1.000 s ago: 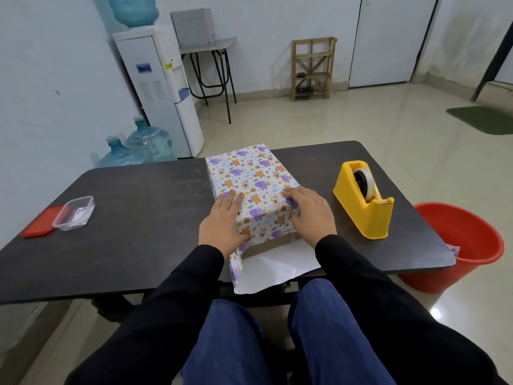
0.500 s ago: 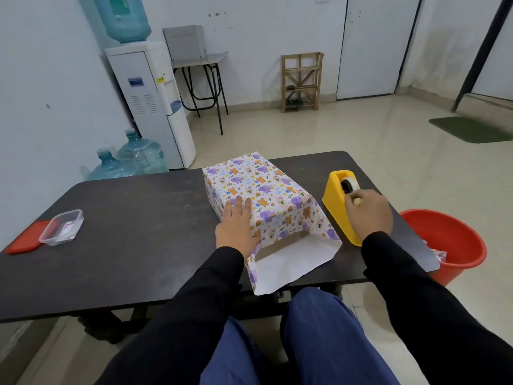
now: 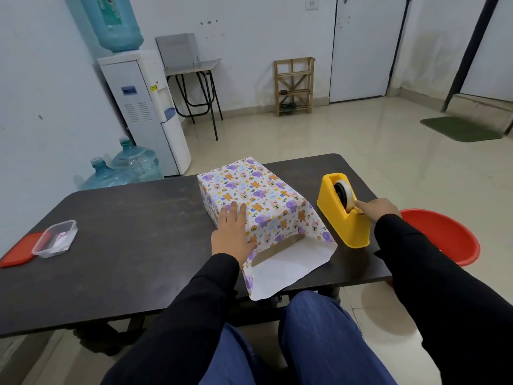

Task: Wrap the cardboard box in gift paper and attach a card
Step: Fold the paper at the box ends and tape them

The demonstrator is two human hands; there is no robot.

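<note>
The cardboard box (image 3: 288, 243) lies on the dark table (image 3: 133, 240), covered in animal-print gift paper (image 3: 258, 195). The paper's near end hangs open, showing its white inside and the brown box end. My left hand (image 3: 231, 232) rests flat on the paper at the box's near left top edge, fingers straight. To the right stands a yellow tape dispenser (image 3: 344, 215). My right hand (image 3: 376, 208) is at the dispenser's near end and pinches the tape end there.
A clear plastic container (image 3: 55, 238) with something inside sits on the table's left, a red lid (image 3: 18, 252) beside it. A red bucket (image 3: 444, 237) stands on the floor to the right. Water bottles and a dispenser stand behind the table.
My right hand left the box, went to the tape dispenser and now pinches the tape end. The paper's near flap sprang open. My left hand stayed on the box.
</note>
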